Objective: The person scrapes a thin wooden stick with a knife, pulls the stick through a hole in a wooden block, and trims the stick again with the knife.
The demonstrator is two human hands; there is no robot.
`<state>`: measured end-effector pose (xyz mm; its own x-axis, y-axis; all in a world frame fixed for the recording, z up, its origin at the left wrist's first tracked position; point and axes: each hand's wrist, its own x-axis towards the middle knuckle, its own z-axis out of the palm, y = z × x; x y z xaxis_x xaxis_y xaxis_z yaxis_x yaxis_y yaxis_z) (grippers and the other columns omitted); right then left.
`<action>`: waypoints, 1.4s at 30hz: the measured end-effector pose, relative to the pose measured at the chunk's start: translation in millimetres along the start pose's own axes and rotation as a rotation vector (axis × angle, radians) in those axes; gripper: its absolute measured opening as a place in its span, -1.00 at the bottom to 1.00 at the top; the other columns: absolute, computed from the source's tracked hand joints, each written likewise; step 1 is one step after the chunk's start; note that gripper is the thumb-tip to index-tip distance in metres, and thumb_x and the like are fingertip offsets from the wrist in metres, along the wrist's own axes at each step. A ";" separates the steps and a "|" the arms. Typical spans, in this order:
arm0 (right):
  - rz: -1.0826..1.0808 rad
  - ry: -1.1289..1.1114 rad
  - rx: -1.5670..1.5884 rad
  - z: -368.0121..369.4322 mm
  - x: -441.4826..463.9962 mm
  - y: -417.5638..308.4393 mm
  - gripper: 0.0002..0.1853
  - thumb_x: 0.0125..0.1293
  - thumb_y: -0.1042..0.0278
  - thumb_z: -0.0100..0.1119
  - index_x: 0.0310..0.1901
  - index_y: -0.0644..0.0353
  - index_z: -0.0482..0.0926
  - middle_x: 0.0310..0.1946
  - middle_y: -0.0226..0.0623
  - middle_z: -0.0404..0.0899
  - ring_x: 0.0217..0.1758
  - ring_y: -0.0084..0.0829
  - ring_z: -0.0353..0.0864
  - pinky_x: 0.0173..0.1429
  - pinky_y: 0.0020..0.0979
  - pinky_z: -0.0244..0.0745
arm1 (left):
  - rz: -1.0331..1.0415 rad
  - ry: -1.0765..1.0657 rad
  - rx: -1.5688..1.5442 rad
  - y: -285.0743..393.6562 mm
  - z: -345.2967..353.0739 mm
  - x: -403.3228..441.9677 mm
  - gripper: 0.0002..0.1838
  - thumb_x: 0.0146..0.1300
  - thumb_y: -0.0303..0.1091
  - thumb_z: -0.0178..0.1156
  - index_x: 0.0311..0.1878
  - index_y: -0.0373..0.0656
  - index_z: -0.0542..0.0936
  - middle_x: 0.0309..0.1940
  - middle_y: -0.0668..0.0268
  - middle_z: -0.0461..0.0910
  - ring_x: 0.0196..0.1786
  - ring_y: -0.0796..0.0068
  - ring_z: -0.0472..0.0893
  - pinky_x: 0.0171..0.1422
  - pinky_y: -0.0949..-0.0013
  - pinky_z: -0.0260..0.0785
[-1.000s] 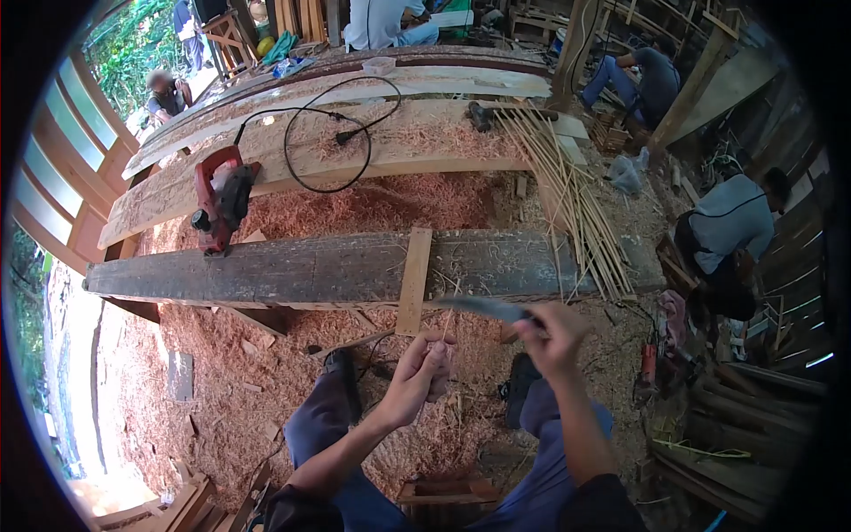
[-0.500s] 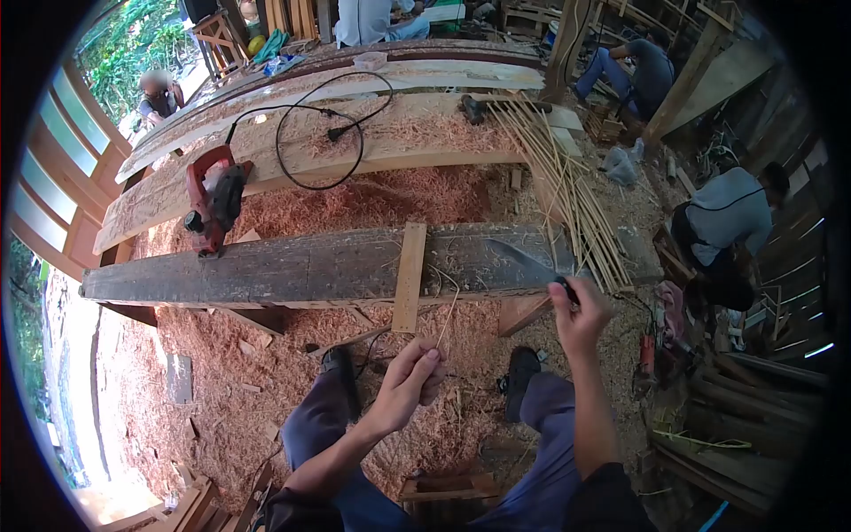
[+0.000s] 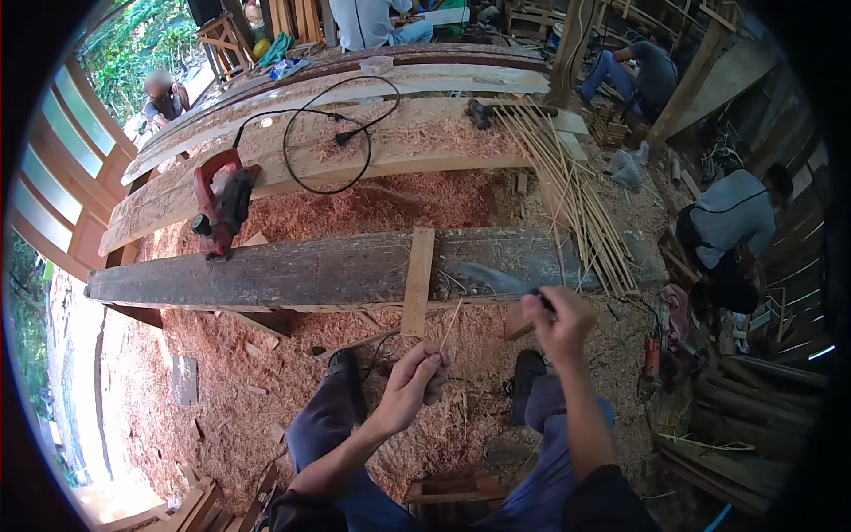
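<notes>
My left hand (image 3: pixel 413 383) is closed on a thin pale stick (image 3: pixel 452 324), whose free end points up toward the dark beam (image 3: pixel 355 269). To the right, my right hand (image 3: pixel 560 324) grips the dark handle of a knife (image 3: pixel 493 278). The slightly blurred blade points left over the beam, above and apart from the stick. A short light board (image 3: pixel 417 282) lies across the beam, left of the blade. Several thin sticks (image 3: pixel 589 222) lie in a loose bundle at the beam's right end.
A red power planer (image 3: pixel 222 202) rests at the left, its cord (image 3: pixel 285 142) looped over a shaving-covered plank (image 3: pixel 399 133). A hammer (image 3: pixel 481 113) lies by the bundle. People sit at the right (image 3: pixel 729 217), upper right (image 3: pixel 634 73), top (image 3: pixel 362 22) and upper left (image 3: pixel 165 97).
The knife swung right, away from the stick, and has now come back left part of the way. My left hand still holds the stick, which looks shorter above the fingers than half a second ago.
</notes>
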<state>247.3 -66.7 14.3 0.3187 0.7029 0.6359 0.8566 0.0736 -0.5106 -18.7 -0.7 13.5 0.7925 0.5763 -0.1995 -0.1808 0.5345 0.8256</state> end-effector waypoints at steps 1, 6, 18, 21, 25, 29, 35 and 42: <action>0.030 0.036 0.012 -7.5 0.3 6.1 -0.52 0.43 -0.10 0.32 -0.38 0.23 0.66 -0.57 -0.30 0.57 -0.57 -0.42 0.53 -0.49 -0.35 0.30 | 0.004 0.000 -0.007 -2.4 -1.0 0.0 -0.81 0.70 -0.26 -0.11 0.02 -0.13 0.45 -0.44 0.53 0.22 -0.48 0.74 0.14 -0.43 0.55 0.02; -0.084 0.072 -0.099 17.2 -2.6 -0.2 -0.56 0.46 -0.12 0.28 -0.26 0.16 0.71 -0.53 -0.37 0.64 -0.57 -0.41 0.61 -0.52 -0.36 0.37 | 0.028 0.195 -0.027 3.0 1.6 0.3 -0.84 0.69 -0.28 -0.10 0.10 -0.11 0.42 -0.43 0.52 0.20 -0.46 0.71 0.15 -0.41 0.52 0.04; 0.061 -0.106 -0.376 37.6 11.7 -5.2 -0.78 0.46 0.27 0.26 0.05 0.14 0.64 -0.02 -0.24 0.65 0.06 -0.16 0.59 0.16 -0.13 0.48 | 0.158 0.113 0.125 -1.6 7.1 21.2 -0.81 0.68 -0.25 -0.04 0.14 -0.14 0.44 -0.32 0.28 0.60 -0.37 0.69 0.42 -0.31 0.53 0.28; -0.080 -0.025 -0.473 29.0 12.7 -15.1 -0.74 0.49 0.18 0.23 0.05 0.15 0.64 -0.01 -0.25 0.65 0.07 -0.17 0.58 0.19 -0.10 0.43 | 0.094 0.132 0.127 -3.0 8.4 17.2 -0.77 0.67 -0.24 -0.01 0.16 -0.17 0.47 -0.31 0.34 0.58 -0.33 0.73 0.43 -0.30 0.56 0.28; -0.131 0.072 -0.018 15.8 0.2 -48.5 -0.69 0.51 0.11 0.22 0.07 0.16 0.64 -0.06 -0.26 0.66 0.01 -0.19 0.60 0.13 -0.11 0.43 | 0.137 0.070 0.178 -14.1 4.1 15.2 -0.79 0.65 -0.30 0.02 0.16 -0.17 0.49 -0.33 0.42 0.52 -0.30 0.72 0.45 -0.30 0.53 0.32; -0.027 -0.056 0.342 8.8 -31.1 -85.5 -0.70 0.42 0.30 0.33 0.13 0.13 0.63 -0.15 -0.28 0.67 -0.07 -0.23 0.63 -0.01 -0.18 0.51 | 0.341 0.027 0.450 -17.9 19.4 3.4 -0.83 0.61 -0.40 0.03 0.13 -0.22 0.50 -0.34 0.39 0.55 -0.27 0.67 0.52 -0.25 0.46 0.40; -0.162 -0.069 0.126 -25.8 -32.0 -96.0 -0.87 0.32 0.48 0.41 -0.12 0.17 0.72 -0.29 -0.31 0.67 -0.22 -0.33 0.61 -0.13 -0.29 0.51 | 0.494 0.090 0.934 2.1 38.7 -25.4 -0.79 0.50 -0.50 0.16 0.14 -0.20 0.61 -0.30 0.25 0.64 -0.32 0.52 0.60 -0.19 0.38 0.46; 0.338 0.109 0.304 -77.3 -53.1 -64.4 -0.90 0.41 0.27 0.38 -0.20 0.09 0.75 -0.38 -0.34 0.67 -0.42 -0.43 0.61 -0.40 -0.32 0.42 | 0.784 0.304 1.295 15.3 25.7 -53.5 -0.86 0.31 -0.39 0.36 -0.09 -0.13 0.72 -0.37 0.27 0.65 -0.32 0.22 0.66 -0.20 0.18 0.52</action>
<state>206.5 -163.5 58.2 0.6146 0.6457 0.4533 0.5444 0.0687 -0.8360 -48.9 -39.2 50.3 0.5694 0.6327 0.5248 0.2582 -0.7438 0.6166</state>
